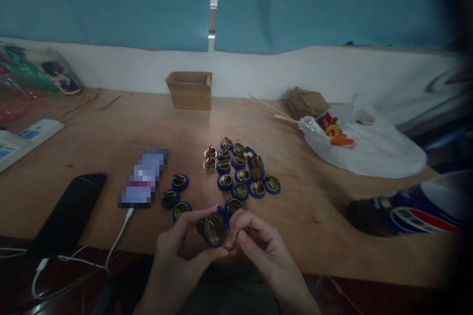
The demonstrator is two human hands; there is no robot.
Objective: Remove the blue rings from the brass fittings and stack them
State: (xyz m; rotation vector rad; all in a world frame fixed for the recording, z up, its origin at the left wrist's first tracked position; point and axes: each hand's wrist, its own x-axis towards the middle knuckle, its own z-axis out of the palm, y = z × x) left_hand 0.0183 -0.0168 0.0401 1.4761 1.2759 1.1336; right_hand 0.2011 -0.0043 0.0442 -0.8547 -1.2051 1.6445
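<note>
My left hand (pixel 181 246) is closed by thumb and fingertips around a blue-rimmed round piece (pixel 214 230), whose brass-coloured metal inner side faces me. Right beside it, my right hand (pixel 258 241) has thumb and forefinger pinched together near the piece's edge; what lies between those fingertips is hidden. Several similar blue-rimmed round pieces (pixel 240 191), most with a raised metal strip across the middle, lie grouped beyond my hands. Three more (pixel 180 181) sit to the left. Two brass-coloured round pieces (pixel 209 164) without a blue rim lie at the group's left edge.
A small open cardboard box (pixel 190 96) stands by the wall. At left are a phone (pixel 144 177) on a charging cable, a black slab-shaped device (pixel 70 211) and a power strip (pixel 33 140). A white plastic bag (pixel 384 150) and a lying Pepsi bottle (pixel 402 211) are at right.
</note>
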